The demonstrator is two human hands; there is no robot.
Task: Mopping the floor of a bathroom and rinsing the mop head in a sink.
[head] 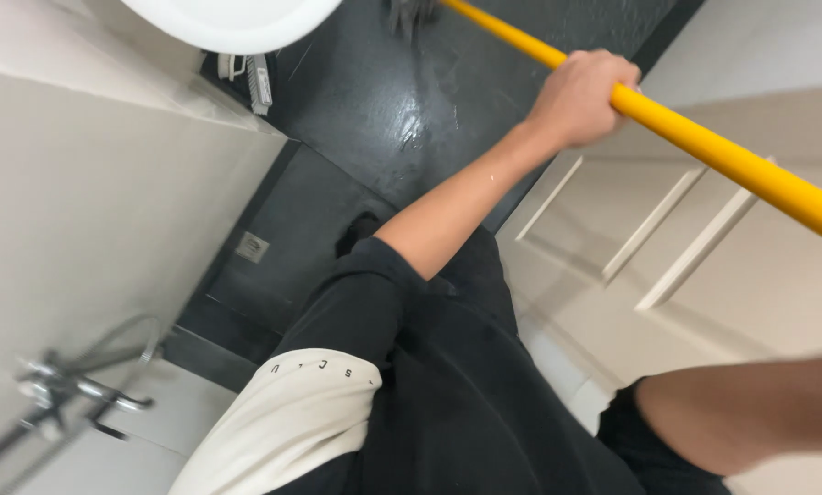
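Now we clench our left hand (583, 96) around the yellow pole (704, 142), which runs from top centre to the right edge. Our right hand is out of frame. Near the mop head (409, 13), the dark floor (383, 101) shines wet; lower floor looks dry.

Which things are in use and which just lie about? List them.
In use: left hand, yellow pole, wet floor.
Lying about: basin, tap, drain, door.
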